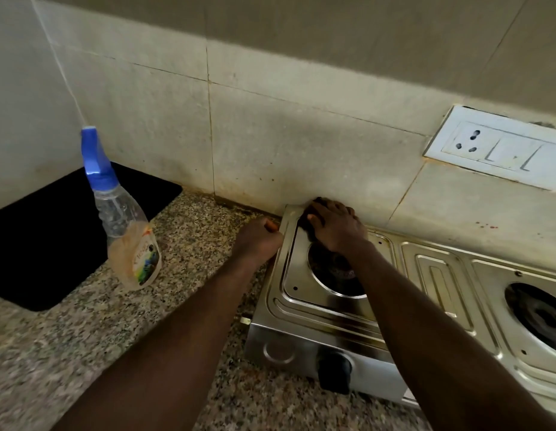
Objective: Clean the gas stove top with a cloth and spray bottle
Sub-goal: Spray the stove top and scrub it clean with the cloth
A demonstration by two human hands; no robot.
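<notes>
A steel two-burner gas stove (304,301) stands on the granite counter at the right. My right hand (336,227) presses a dark cloth (320,201) onto the stove's far left corner; most of the cloth is hidden under the hand. My left hand (258,239) grips the stove's left edge, fingers curled over the rim. A clear spray bottle (127,225) with a blue trigger head stands upright on the counter to the left, apart from both hands.
A black sink (46,237) is sunk into the granite counter (146,321) at the left. A tiled wall runs behind the stove, with a white socket and switch plate (501,147) at the right. A black knob (334,371) sits on the stove front.
</notes>
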